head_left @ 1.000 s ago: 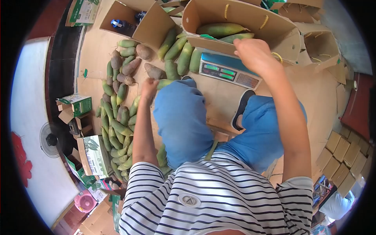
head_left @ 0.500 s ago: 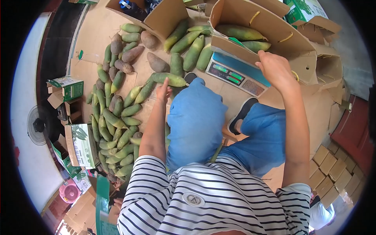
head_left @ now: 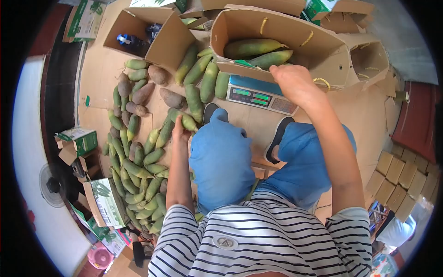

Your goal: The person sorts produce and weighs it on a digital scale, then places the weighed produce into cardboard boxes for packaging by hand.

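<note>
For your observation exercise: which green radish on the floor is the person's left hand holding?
The green radish beside the knee, gripped by the left hand; the others lie untouched.

The left hand [head_left: 180, 131] grips a green radish [head_left: 183, 119] lying on the cardboard-covered floor beside a spread of more radishes [head_left: 138, 171]. The right hand [head_left: 291, 82] rests on the front rim of a cardboard box [head_left: 281, 34] standing on a blue scale [head_left: 260, 94] and holding two radishes
</note>
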Demonstrator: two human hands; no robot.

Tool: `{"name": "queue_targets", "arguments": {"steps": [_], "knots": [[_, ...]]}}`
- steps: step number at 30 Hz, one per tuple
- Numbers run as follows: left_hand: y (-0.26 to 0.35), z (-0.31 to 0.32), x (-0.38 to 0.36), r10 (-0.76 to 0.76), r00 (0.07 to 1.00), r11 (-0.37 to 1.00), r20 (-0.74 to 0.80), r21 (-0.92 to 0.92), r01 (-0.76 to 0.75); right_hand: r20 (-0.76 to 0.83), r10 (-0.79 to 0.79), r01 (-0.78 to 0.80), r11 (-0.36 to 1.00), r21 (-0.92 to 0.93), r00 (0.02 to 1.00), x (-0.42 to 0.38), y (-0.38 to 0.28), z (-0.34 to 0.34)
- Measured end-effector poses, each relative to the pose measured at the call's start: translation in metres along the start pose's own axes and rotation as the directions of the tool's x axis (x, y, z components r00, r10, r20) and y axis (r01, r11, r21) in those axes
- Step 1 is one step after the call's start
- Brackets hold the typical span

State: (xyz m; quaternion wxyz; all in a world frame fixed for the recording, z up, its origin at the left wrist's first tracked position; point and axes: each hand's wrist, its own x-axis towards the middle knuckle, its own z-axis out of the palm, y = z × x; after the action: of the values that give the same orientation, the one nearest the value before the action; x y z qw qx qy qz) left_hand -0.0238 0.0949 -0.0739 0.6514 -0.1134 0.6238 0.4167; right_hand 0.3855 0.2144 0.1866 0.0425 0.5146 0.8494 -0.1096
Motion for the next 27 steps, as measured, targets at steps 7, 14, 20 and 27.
{"name": "queue_targets", "arguments": {"steps": [7,14,20,27], "knots": [[0.053,0.136,-0.184,0.731,0.500,0.383,0.464,0.328,-0.864,0.008,0.021,-0.021,1.000,-0.004,1.000,-0.004,-0.005,-0.004],[0.064,0.281,-0.255,0.618,0.074,-0.155,0.783,0.213,-0.965,0.029,0.041,-0.040,0.998,-0.042,0.999,-0.002,-0.006,-0.001],[0.062,0.219,-0.206,0.746,0.243,0.068,0.620,0.292,-0.954,0.009,0.032,-0.031,0.998,-0.051,0.999,-0.003,-0.002,0.000],[0.000,-0.011,-0.053,0.591,0.747,0.133,0.303,0.878,-0.461,0.000,-0.009,0.009,0.999,-0.047,1.000,-0.007,0.002,0.004]]}}
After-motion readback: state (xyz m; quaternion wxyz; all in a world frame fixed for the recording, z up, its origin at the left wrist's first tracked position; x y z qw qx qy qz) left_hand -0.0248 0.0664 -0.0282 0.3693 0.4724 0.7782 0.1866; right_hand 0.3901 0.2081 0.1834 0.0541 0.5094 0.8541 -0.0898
